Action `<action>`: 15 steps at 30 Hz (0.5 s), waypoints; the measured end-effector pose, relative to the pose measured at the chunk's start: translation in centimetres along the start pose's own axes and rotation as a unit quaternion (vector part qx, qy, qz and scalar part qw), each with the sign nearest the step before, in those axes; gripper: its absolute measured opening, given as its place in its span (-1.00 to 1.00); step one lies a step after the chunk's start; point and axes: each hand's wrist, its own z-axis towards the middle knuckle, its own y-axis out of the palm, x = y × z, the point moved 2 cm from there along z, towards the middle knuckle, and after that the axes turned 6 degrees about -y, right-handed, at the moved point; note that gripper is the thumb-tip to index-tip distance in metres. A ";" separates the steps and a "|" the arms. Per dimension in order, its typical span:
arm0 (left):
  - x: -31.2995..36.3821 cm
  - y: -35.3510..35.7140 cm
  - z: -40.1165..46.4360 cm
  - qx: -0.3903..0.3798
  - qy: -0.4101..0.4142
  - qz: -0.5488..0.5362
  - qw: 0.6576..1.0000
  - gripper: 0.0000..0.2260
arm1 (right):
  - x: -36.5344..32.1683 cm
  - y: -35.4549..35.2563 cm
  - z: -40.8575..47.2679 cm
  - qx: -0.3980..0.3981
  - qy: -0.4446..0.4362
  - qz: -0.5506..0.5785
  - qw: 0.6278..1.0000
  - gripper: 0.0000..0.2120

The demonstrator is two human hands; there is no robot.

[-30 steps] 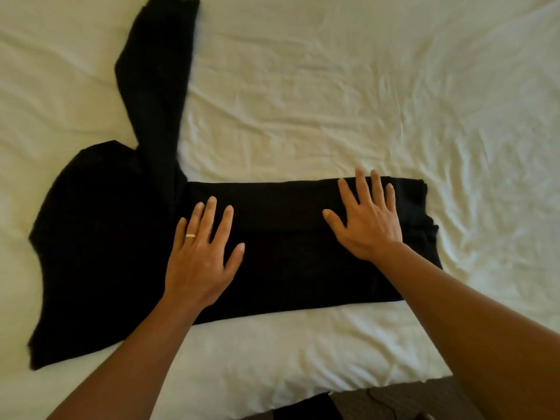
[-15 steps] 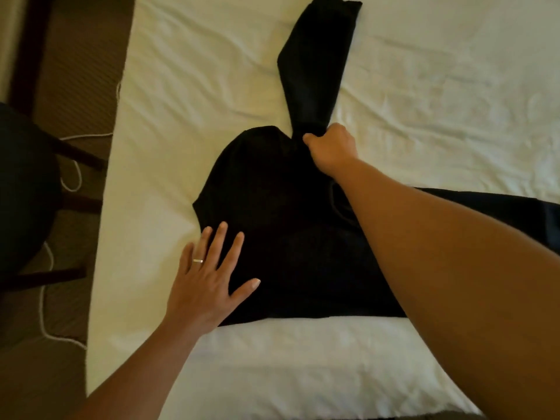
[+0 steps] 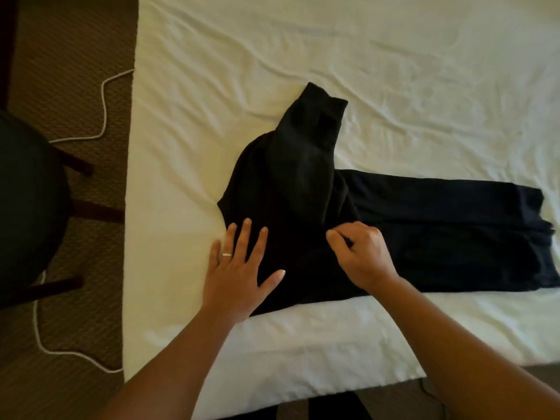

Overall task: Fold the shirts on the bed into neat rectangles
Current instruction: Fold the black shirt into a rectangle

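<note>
A black long-sleeved shirt (image 3: 424,237) lies on the white bed (image 3: 394,86), its body folded into a long band that runs to the right. Its sleeve (image 3: 306,159) is doubled back, the cuff end rising in a hump over the shoulder part. My left hand (image 3: 239,268), with a ring, presses flat with spread fingers on the shirt's left edge. My right hand (image 3: 360,256) has curled fingers and pinches the black fabric near the middle of the shirt, where the sleeve comes down.
The bed's left edge and near edge are in view, with brown carpet (image 3: 66,56) beyond. A dark round chair (image 3: 27,207) with wooden legs stands at the left. A white cord (image 3: 103,110) snakes over the carpet beside the bed.
My right hand has pulled the sleeve from its stretched-out position back toward me over the shirt. My left hand stays flat on the left edge. The view has shifted left.
</note>
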 end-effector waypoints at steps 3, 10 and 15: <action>-0.2 -0.1 0.0 0.009 0.012 0.007 1.000 -0.25 | -0.7 -0.1 1.9 0.082 0.044 0.015 0.996 -0.59; -0.5 -0.1 0.0 0.008 0.015 0.000 1.000 -0.26 | -0.7 1.2 14.0 -0.037 0.250 -0.044 0.967 -0.61; -0.6 -0.5 -0.1 0.003 0.009 -0.013 1.000 -0.28 | -1.4 0.5 10.8 0.055 0.062 -0.044 0.996 -0.73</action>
